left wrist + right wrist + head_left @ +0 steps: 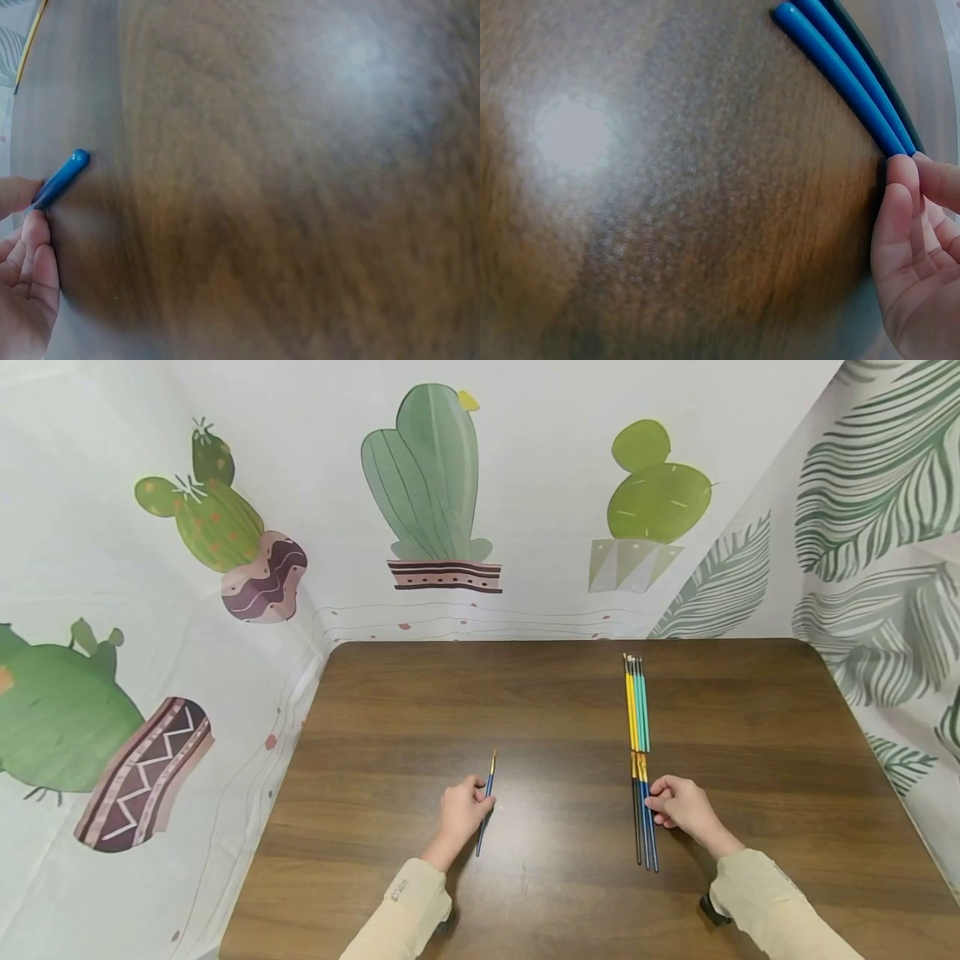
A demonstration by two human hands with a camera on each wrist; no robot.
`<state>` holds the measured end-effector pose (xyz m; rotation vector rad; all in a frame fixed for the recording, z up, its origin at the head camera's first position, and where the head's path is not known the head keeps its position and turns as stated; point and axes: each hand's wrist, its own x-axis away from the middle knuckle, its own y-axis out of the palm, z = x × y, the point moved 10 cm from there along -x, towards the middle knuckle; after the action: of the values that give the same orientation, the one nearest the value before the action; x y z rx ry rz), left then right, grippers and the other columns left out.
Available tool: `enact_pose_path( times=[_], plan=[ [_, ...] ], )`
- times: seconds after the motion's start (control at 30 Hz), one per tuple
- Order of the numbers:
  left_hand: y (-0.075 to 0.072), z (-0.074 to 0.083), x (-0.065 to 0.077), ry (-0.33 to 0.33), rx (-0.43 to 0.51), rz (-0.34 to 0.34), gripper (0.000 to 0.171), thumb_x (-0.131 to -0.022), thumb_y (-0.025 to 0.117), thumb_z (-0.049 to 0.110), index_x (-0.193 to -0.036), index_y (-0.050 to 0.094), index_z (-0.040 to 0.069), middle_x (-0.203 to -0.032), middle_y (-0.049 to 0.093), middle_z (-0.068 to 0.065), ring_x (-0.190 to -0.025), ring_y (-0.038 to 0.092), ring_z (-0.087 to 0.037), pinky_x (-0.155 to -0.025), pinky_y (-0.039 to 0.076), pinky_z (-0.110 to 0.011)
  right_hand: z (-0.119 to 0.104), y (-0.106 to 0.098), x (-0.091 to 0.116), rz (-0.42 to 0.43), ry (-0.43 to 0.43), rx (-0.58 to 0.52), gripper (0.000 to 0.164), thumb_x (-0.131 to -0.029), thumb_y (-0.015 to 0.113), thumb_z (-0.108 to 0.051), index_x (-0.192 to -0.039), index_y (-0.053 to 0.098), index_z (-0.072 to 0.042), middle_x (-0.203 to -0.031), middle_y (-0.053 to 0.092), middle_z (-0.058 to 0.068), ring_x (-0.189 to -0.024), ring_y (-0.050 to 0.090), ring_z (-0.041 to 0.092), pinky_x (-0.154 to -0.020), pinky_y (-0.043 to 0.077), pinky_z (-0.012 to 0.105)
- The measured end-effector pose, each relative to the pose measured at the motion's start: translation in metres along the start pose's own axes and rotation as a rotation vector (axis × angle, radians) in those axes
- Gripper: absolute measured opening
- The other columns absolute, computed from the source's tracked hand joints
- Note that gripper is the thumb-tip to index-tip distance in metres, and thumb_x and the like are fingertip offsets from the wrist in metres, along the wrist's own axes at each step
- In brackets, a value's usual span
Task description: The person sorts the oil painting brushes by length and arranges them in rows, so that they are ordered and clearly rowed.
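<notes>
In the head view my left hand (460, 814) pinches a blue paintbrush (480, 839) between thumb and fingers. Its bristle end points away from me, and its rounded blue handle end (66, 175) shows in the left wrist view. On the right, my right hand (686, 807) pinches the outermost blue paintbrush (655, 852) of a small row. Beside that one lie another blue paintbrush (646, 843) and a black paintbrush (637, 831), side by side. The right wrist view shows the fingertips at the blue handle (840, 79); the brush tips are out of that view.
Beyond the row, yellow paintbrushes (631, 710) and teal paintbrushes (642, 710) lie parallel, bristles toward the back. Everything lies on a brown wooden table (420, 693). Its back edge meets a white cloth (540, 510) printed with cacti and leaves.
</notes>
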<state>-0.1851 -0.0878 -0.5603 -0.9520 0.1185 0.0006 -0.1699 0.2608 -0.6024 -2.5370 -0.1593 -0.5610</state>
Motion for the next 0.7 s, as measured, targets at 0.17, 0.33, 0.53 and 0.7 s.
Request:
enact_pose_path(
  times=[0.17, 0.33, 0.53, 0.7],
  plan=[
    [0.002, -0.001, -0.001, 0.0, -0.006, -0.012, 0.017, -0.069, 0.07, 0.016, -0.082, 0.061, 0.009, -0.057, 0.059, 0.008, -0.051, 0.053, -0.006, -0.053, 0.041, -0.022, 0.001, 0.0, 0.0, -0.004, 0.003, -0.002, 0.016, -0.079, 0.061, -0.004, -0.088, 0.051, 0.005, -0.062, 0.054, 0.003, -0.051, 0.054, 0.012, -0.047, 0.046, 0.026],
    [0.006, -0.002, -0.006, -0.045, 0.022, -0.063, 0.014, -0.069, 0.068, 0.015, -0.08, 0.064, 0.008, -0.06, 0.064, 0.004, -0.055, 0.057, -0.008, -0.055, 0.042, -0.024, 0.002, 0.0, 0.0, -0.005, 0.0, -0.003, 0.016, -0.08, 0.06, -0.004, -0.089, 0.051, 0.004, -0.062, 0.054, 0.003, -0.051, 0.054, 0.012, -0.047, 0.046, 0.026],
    [0.031, 0.019, -0.014, -0.092, 0.234, -0.176, 0.013, -0.071, 0.067, 0.012, -0.08, 0.065, 0.002, -0.068, 0.067, -0.005, -0.057, 0.059, -0.008, -0.053, 0.044, -0.019, 0.001, -0.001, 0.001, 0.001, -0.013, -0.001, 0.016, -0.08, 0.06, -0.005, -0.089, 0.051, 0.005, -0.062, 0.054, 0.003, -0.052, 0.054, 0.012, -0.048, 0.046, 0.025],
    [0.064, 0.053, -0.016, -0.134, 0.456, -0.238, 0.019, -0.074, 0.067, 0.014, -0.088, 0.066, 0.0, -0.073, 0.067, -0.008, -0.058, 0.056, -0.003, -0.054, 0.045, -0.017, 0.0, -0.001, 0.001, 0.0, -0.016, -0.005, 0.016, -0.08, 0.06, -0.005, -0.089, 0.052, 0.005, -0.062, 0.055, 0.004, -0.052, 0.054, 0.012, -0.047, 0.046, 0.025]
  ],
)
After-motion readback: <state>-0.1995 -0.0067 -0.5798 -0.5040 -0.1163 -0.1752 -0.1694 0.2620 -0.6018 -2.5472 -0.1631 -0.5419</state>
